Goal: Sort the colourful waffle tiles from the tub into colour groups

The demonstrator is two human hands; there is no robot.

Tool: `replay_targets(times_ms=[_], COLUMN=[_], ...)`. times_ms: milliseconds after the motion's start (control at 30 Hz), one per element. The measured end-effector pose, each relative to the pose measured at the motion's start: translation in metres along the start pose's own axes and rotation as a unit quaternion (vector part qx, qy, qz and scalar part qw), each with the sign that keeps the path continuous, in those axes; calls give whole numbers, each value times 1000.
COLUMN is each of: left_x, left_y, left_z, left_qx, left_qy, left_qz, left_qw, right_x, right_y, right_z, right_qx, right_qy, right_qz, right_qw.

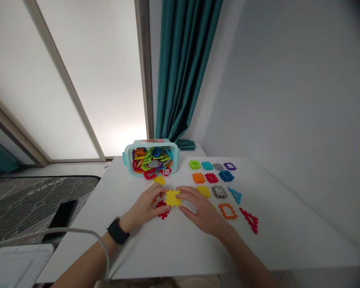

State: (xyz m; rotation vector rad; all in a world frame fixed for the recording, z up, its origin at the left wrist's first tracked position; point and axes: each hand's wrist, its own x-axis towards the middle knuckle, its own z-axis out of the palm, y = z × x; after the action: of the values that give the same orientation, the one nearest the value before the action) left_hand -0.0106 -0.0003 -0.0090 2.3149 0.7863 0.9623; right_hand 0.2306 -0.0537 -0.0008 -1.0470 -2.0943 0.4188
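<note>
A yellow toothed square tile (173,198) is pinched between my two hands, its notched edges showing. My left hand (146,203), with a dark watch on the wrist, grips its left edge. On its right edge are the closed fingertips of my right hand (199,208). Just below and behind the left fingers are a red tile (163,212) and a bit of orange, partly hidden by the hand. Another yellow tile (159,180) lies beyond the left hand. A further yellow tile (204,191) sits past the right hand, partly covered by it.
A pale teal tub (124,159) full of mixed tiles stands at the back. Rows of tiles lie to the right, including an orange frame (227,211) and a red triangle (249,220). A white cable (78,230) and white lid (18,264) are at lower left.
</note>
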Motion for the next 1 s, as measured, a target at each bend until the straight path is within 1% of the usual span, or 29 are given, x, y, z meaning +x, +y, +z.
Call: replay_targets(times_ms=[67,133,200,233,267,367,433,500,567,633,667,733,800,833,867,900,933,1000], left_x=[6,11,15,17,19,24,26,28,28,28,28,27,26,25,25,24,24,22], left_y=[6,8,8,8,8,9,12,14,14,14,14,15,17,18,19,19,19,18], left_z=[8,19,30,35,39,43,43,43,44,45,45,45,43,41,40,38,37,37], left_qx=[-67,-143,-230,-262,-290,-369,-418,-452,-464,-444,-419,-340,-220,-152,-82,-16,43,131], left_qy=[-14,-27,-39,-42,-45,-34,-14,1,2,-1,1,15,34,42,47,47,44,36], left_qz=[-56,-131,-218,-249,-266,-270,-267,-271,-272,-266,-260,-230,-167,-126,-79,-29,21,107], left_qw=[996,981,948,931,918,889,868,850,843,856,870,912,960,980,992,998,998,985], right_x=[-2,-2,1,3,5,9,10,11,11,9,8,5,-1,-3,-5,-7,-8,-8], right_y=[3,5,7,8,8,8,8,7,7,8,8,10,12,12,12,12,12,12], right_z=[-2,-1,3,5,7,9,8,5,3,3,2,2,-1,-3,-5,-8,-11,-18], right_qx=[15,32,69,100,138,246,286,303,308,306,303,286,257,241,225,207,187,144], right_qy=[12,42,73,82,87,93,94,88,83,83,84,84,71,60,47,34,23,8], right_qz=[18,60,126,162,197,279,308,318,322,322,318,291,251,234,222,216,214,208], right_qw=[1000,997,987,978,967,924,903,894,891,892,895,909,931,940,948,954,958,967])
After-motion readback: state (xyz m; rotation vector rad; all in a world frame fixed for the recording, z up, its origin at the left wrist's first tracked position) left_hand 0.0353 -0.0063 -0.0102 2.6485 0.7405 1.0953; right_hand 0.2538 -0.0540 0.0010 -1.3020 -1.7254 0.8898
